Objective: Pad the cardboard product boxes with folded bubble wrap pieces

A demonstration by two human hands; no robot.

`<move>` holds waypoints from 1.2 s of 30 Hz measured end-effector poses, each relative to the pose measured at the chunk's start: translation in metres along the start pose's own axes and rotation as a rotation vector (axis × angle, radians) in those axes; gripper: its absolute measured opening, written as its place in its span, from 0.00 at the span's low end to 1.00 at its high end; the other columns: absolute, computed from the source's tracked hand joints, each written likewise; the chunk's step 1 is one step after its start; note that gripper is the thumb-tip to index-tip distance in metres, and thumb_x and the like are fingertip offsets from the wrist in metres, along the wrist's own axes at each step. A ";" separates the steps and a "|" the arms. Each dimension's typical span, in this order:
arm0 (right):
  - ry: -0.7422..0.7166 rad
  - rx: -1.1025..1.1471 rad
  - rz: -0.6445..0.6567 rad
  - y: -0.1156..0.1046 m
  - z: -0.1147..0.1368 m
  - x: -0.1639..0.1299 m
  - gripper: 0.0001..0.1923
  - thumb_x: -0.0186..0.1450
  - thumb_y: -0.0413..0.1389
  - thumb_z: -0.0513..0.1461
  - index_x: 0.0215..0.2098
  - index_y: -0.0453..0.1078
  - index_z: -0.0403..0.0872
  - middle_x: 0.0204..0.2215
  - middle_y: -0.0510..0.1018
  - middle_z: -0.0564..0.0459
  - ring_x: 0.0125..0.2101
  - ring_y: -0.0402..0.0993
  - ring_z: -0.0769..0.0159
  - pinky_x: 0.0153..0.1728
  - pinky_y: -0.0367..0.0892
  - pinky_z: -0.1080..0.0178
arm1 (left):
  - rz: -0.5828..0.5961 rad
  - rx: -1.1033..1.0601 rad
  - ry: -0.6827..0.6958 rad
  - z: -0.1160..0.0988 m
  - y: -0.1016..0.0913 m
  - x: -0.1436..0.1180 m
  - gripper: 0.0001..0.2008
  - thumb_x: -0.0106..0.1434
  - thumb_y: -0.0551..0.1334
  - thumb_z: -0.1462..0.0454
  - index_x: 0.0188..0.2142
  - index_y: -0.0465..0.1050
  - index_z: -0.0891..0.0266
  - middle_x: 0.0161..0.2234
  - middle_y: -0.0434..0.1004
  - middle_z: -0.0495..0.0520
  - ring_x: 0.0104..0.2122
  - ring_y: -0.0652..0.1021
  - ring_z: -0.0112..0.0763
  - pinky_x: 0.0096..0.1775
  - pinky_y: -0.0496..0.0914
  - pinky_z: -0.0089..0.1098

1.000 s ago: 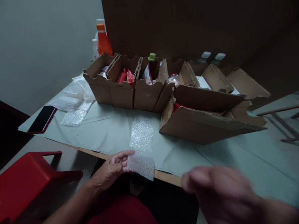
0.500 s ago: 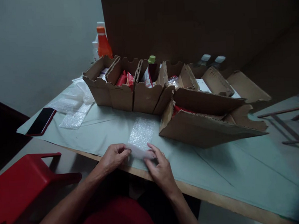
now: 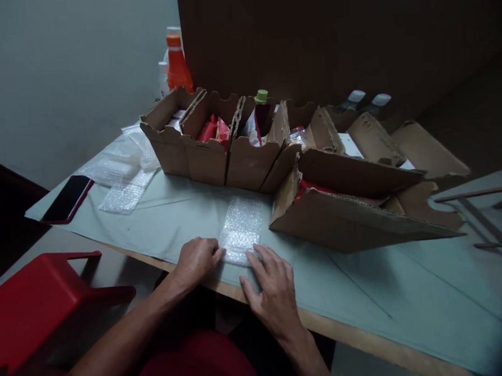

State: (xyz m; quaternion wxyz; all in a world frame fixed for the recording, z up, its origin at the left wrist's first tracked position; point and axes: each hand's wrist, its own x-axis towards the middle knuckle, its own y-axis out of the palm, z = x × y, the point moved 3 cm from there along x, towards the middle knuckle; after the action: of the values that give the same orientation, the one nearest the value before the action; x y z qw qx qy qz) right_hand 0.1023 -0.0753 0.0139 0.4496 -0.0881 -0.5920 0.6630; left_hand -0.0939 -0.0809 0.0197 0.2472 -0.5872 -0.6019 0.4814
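Since half a second ago, the near end of the bubble wrap sheet [image 3: 241, 228], then raised between the hands, has come down flat on the rest of it, and the right fingers have settled lower with it. The sheet now lies between and just beyond the fingertips. The left hand [image 3: 199, 259] has its fingers curled inward, thumb tip at the sheet's near left corner; whether it pinches the plastic, I cannot tell. The right hand [image 3: 275, 282] is loosely open, thumb spread well away from the index finger, fingertips resting on the near right part of the sheet and gripping nothing.

The table edge [image 3: 364, 339] runs under both wrists, close behind the fingers. Bare green cloth [image 3: 180, 217] opens left of the left fingers, as far as the loose bubble wrap [image 3: 127, 191] and phone [image 3: 67, 199]. Beyond the fingertips, the cardboard box row [image 3: 248, 168] closes off the far side; ahead and right of the right fingers stands the front cardboard box [image 3: 362, 221], near the sheet.
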 end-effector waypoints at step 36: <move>0.005 -0.029 0.024 -0.011 0.000 -0.002 0.16 0.68 0.56 0.36 0.54 0.71 0.49 0.52 0.76 0.44 0.51 0.71 0.51 0.51 0.63 0.49 | -0.293 -0.107 0.380 -0.004 0.014 -0.001 0.14 0.66 0.60 0.64 0.50 0.75 0.64 0.41 0.78 0.61 0.42 0.74 0.45 0.47 0.68 0.45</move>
State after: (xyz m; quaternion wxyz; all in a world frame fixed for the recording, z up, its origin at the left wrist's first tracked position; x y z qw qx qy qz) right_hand 0.1087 -0.0773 0.0226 0.4417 -0.1035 -0.5993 0.6596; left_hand -0.0838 -0.0831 0.0097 0.3916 -0.5857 -0.6483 0.2887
